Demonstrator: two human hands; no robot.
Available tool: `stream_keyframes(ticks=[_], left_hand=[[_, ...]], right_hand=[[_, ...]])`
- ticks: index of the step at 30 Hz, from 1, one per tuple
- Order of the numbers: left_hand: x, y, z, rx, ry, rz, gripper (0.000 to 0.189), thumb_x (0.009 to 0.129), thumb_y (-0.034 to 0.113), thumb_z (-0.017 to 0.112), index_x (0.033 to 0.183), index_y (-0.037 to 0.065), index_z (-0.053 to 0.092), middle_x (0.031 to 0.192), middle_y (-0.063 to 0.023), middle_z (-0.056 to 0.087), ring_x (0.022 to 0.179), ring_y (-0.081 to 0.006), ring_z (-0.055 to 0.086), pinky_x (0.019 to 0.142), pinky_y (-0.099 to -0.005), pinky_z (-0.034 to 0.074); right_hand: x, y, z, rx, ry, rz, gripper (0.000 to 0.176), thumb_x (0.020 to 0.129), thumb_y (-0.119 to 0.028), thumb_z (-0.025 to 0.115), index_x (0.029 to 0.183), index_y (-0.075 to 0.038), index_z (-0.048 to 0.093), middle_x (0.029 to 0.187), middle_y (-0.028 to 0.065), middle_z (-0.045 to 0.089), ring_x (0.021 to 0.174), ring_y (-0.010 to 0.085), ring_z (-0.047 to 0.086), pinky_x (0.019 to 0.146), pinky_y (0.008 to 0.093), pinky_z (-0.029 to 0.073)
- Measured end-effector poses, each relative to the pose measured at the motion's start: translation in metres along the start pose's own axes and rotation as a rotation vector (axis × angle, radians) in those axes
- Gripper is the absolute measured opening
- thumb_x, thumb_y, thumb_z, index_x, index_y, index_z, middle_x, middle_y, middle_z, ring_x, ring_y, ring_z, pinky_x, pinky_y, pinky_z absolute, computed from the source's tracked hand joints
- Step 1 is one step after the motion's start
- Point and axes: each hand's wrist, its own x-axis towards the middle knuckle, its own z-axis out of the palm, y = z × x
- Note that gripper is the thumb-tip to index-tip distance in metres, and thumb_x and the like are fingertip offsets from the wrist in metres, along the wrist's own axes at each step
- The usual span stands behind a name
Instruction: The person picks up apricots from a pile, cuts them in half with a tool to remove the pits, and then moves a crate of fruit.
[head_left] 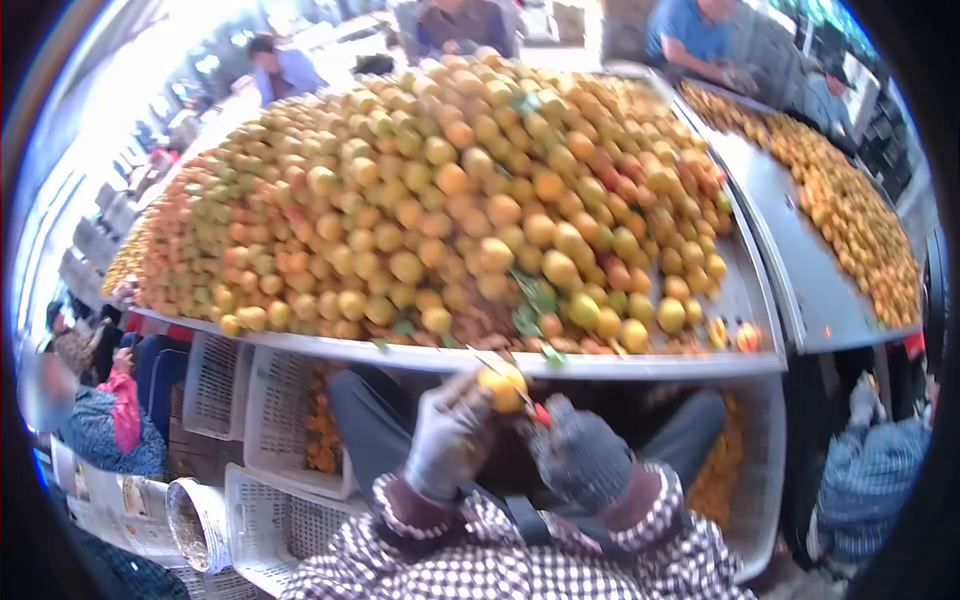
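My left hand (450,438), in a pale grey glove, is closed around a yellow apricot (503,388) just in front of the metal table's near edge. In my right hand (583,458), also gloved in grey, is a small knife with a red handle (541,413). Its thin blade reaches toward the apricot and seems to touch it, though the contact is too small to make out. Beyond both hands, a large heap of yellow and orange apricots (430,210) covers the metal table (640,366).
White plastic crates (290,420) flank my legs, some holding orange fruit pieces. A white bucket (198,525) stands at lower left. A second metal table (800,250) with smaller orange fruit is at right. Other people sit around, including a person in blue (690,45) at the back.
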Motion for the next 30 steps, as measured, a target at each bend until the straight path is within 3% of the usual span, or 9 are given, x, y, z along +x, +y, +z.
stream_keyframes(ticks=[1,4,5,6,10,13,16,19,30], left_hand=[[-0.003,0.001,0.003,0.061,-0.025,0.025,0.039,0.095,0.022,0.055,0.118,-0.009,0.052,0.106,-0.0145,0.064,0.096,-0.0215,0.062,0.088,-0.0333,0.049],[-0.006,0.011,0.002,0.105,-0.026,-0.044,0.037,0.097,0.016,0.053,0.127,-0.004,0.046,0.109,-0.0112,0.062,0.094,-0.0153,0.062,0.084,-0.0264,0.050],[-0.007,0.012,0.007,0.297,0.058,-0.010,0.038,0.096,0.021,0.056,0.124,-0.004,0.047,0.107,-0.0097,0.063,0.092,-0.0116,0.061,0.080,-0.0241,0.049],[-0.001,0.003,0.003,0.589,0.149,0.099,0.040,0.094,0.025,0.058,0.125,-0.001,0.051,0.098,-0.0051,0.065,0.086,-0.0072,0.058,0.076,-0.0221,0.048],[0.010,-0.013,-0.013,0.804,0.367,0.047,0.039,0.090,0.028,0.065,0.113,-0.001,0.053,0.083,-0.0053,0.065,0.076,-0.0087,0.060,0.068,-0.0256,0.051],[0.003,-0.010,-0.022,0.987,0.185,0.227,0.041,0.091,0.030,0.062,0.114,-0.001,0.049,0.077,-0.0087,0.064,0.070,-0.0137,0.063,0.064,-0.0282,0.051],[-0.003,0.010,-0.021,1.024,0.095,0.150,0.039,0.093,0.030,0.058,0.114,-0.001,0.049,0.078,-0.0102,0.064,0.070,-0.0195,0.063,0.064,-0.0311,0.049],[-0.001,0.003,-0.032,0.917,0.063,0.199,0.039,0.094,0.031,0.056,0.114,-0.002,0.049,0.082,-0.0112,0.063,0.075,-0.0198,0.062,0.070,-0.0314,0.049],[-0.003,0.028,-0.043,0.754,-0.094,-0.003,0.033,0.092,0.021,0.057,0.115,-0.001,0.049,0.084,-0.0084,0.060,0.079,-0.0178,0.058,0.074,-0.0305,0.047]], right_hand=[[0.000,0.018,0.009,-0.034,-0.040,-0.263,0.017,0.085,-0.016,0.061,0.088,-0.002,0.050,0.059,0.0187,0.053,0.052,0.0384,0.055,0.044,0.0470,0.041],[0.003,0.009,0.011,-0.016,-0.175,0.078,0.017,0.086,-0.019,0.058,0.089,-0.003,0.054,0.063,0.0176,0.056,0.055,0.0385,0.057,0.047,0.0471,0.044],[0.007,0.016,0.014,-0.081,-0.152,-0.195,0.019,0.087,-0.021,0.057,0.090,-0.002,0.053,0.065,0.0186,0.059,0.058,0.0394,0.060,0.049,0.0480,0.046],[0.012,0.000,0.005,-0.022,-0.200,0.067,0.020,0.088,-0.022,0.057,0.090,-0.002,0.055,0.068,0.0194,0.060,0.059,0.0387,0.060,0.049,0.0469,0.046],[0.018,-0.011,0.014,-0.200,-0.164,-0.045,0.017,0.088,-0.019,0.056,0.089,-0.002,0.057,0.072,0.0186,0.060,0.060,0.0347,0.060,0.051,0.0422,0.047],[0.013,0.004,0.023,-0.267,-0.107,-0.267,0.013,0.090,-0.014,0.050,0.091,-0.002,0.056,0.073,0.0127,0.059,0.056,0.0269,0.059,0.049,0.0368,0.046],[0.025,-0.008,0.013,-0.205,0.030,-0.491,0.011,0.088,-0.010,0.046,0.083,-0.004,0.054,0.063,0.0093,0.052,0.046,0.0261,0.050,0.041,0.0380,0.039],[0.029,-0.010,0.005,-0.121,-0.164,-0.242,0.010,0.087,-0.012,0.052,0.086,-0.003,0.056,0.060,0.0160,0.055,0.053,0.0309,0.056,0.047,0.0417,0.043],[0.051,-0.020,0.001,-0.034,-0.292,-0.237,0.011,0.084,-0.006,0.053,0.093,-0.002,0.057,0.070,0.0209,0.059,0.062,0.0404,0.058,0.056,0.0453,0.047]])
